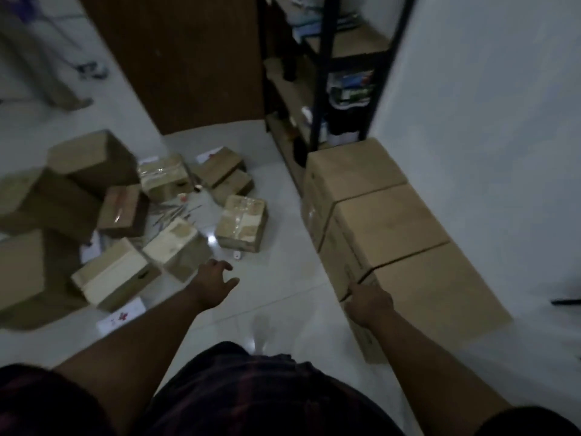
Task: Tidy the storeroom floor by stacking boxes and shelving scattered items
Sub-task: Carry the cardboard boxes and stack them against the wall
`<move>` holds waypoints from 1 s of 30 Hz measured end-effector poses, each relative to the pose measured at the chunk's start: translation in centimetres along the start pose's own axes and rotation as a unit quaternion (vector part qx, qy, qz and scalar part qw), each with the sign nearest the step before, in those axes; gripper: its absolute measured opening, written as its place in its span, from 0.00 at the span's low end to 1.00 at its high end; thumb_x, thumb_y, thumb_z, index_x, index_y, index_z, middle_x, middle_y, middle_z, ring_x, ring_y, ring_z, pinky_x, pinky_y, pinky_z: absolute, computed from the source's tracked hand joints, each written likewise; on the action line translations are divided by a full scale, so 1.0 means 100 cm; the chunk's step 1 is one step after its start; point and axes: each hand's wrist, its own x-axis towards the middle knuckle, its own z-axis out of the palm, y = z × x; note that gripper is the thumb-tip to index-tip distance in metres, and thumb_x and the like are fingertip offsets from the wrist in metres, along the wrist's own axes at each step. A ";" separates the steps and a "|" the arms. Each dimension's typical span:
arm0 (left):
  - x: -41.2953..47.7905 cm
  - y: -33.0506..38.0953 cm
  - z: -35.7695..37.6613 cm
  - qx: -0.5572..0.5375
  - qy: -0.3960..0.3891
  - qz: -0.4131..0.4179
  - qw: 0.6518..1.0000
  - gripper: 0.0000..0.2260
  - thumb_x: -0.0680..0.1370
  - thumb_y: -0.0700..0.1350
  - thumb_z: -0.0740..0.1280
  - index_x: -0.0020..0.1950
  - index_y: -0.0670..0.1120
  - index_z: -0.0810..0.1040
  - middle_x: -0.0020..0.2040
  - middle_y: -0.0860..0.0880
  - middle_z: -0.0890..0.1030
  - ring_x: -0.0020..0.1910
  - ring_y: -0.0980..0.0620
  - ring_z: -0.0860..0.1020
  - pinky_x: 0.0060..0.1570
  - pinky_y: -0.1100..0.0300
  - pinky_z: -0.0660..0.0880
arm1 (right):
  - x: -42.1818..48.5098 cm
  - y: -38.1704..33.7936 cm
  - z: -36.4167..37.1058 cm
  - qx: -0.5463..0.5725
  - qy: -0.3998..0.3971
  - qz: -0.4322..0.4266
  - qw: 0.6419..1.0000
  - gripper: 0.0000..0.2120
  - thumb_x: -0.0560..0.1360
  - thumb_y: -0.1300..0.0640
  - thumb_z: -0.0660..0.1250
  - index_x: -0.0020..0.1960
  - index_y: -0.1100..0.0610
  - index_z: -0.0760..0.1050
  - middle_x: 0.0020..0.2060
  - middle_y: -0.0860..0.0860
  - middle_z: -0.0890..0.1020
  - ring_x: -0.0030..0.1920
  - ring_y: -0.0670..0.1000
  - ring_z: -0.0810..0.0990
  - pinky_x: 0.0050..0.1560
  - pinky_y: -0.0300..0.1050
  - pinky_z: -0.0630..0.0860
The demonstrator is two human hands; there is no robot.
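Three large cardboard boxes stand in a row along the right wall: the far one (352, 171), the middle one (390, 221) and the near one (440, 287). My right hand (369, 302) rests at the near box's top left corner, its fingers hidden from me. My left hand (213, 280) reaches out over the floor with fingers spread and holds nothing. Just ahead of it lie small taped boxes, one pale (176, 243), one beside it (113, 272) and one further right (242, 221). Several thin sticks (176, 212) are scattered among them.
More brown boxes are piled at the left (94, 155). A black metal shelf rack (323, 73) with stored items stands behind the large boxes, beside a brown door (176, 58). White cards (121, 316) lie on the tiled floor. Another person's legs (47, 73) are at the upper left.
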 end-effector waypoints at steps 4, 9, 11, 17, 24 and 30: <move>-0.041 -0.072 -0.015 -0.035 0.044 -0.081 0.995 0.19 0.80 0.59 0.67 0.65 0.49 0.78 0.66 0.44 0.76 0.65 0.45 0.74 0.66 0.52 0.70 | 0.014 -0.068 -0.009 -0.016 0.026 -0.078 0.996 0.21 0.79 0.48 0.63 0.71 0.52 0.73 0.64 0.53 0.80 0.65 0.57 0.77 0.61 0.47 0.74; -0.089 -0.154 -0.029 -0.102 0.091 -0.127 0.982 0.11 0.79 0.56 0.68 0.55 0.51 0.83 0.55 0.49 0.82 0.56 0.50 0.79 0.58 0.53 0.75 | 0.025 -0.165 -0.013 -0.054 0.060 -0.114 0.990 0.12 0.77 0.50 0.64 0.59 0.47 0.80 0.56 0.50 0.83 0.55 0.54 0.81 0.50 0.44 0.76; -0.108 -0.188 -0.036 -0.124 0.104 -0.134 0.978 0.08 0.79 0.55 0.68 0.51 0.52 0.83 0.51 0.53 0.83 0.53 0.53 0.80 0.56 0.54 0.76 | 0.027 -0.206 -0.009 -0.071 0.069 -0.119 0.988 0.09 0.76 0.51 0.64 0.54 0.48 0.81 0.53 0.49 0.84 0.53 0.54 0.82 0.47 0.44 0.75; -0.161 -0.306 -0.062 -0.150 0.098 -0.159 0.971 0.09 0.81 0.53 0.67 0.45 0.51 0.82 0.45 0.54 0.83 0.48 0.53 0.79 0.47 0.58 0.72 | 0.026 -0.343 0.021 -0.091 0.076 -0.122 0.985 0.10 0.78 0.48 0.63 0.53 0.49 0.81 0.54 0.49 0.83 0.54 0.54 0.82 0.46 0.43 0.73; -0.194 -0.464 -0.112 -0.144 0.101 -0.193 0.965 0.07 0.80 0.53 0.68 0.50 0.51 0.83 0.49 0.51 0.84 0.49 0.50 0.80 0.49 0.56 0.75 | 0.007 -0.501 0.054 -0.115 0.079 -0.146 0.979 0.07 0.78 0.50 0.62 0.50 0.49 0.78 0.51 0.49 0.83 0.53 0.53 0.83 0.46 0.44 0.71; -0.192 -0.551 -0.153 -0.136 0.133 -0.198 0.962 0.10 0.79 0.53 0.70 0.54 0.49 0.84 0.53 0.48 0.83 0.52 0.49 0.79 0.55 0.53 0.76 | 0.014 -0.593 0.066 -0.096 0.074 -0.163 0.979 0.11 0.78 0.47 0.62 0.54 0.49 0.80 0.53 0.49 0.83 0.55 0.54 0.82 0.47 0.45 0.73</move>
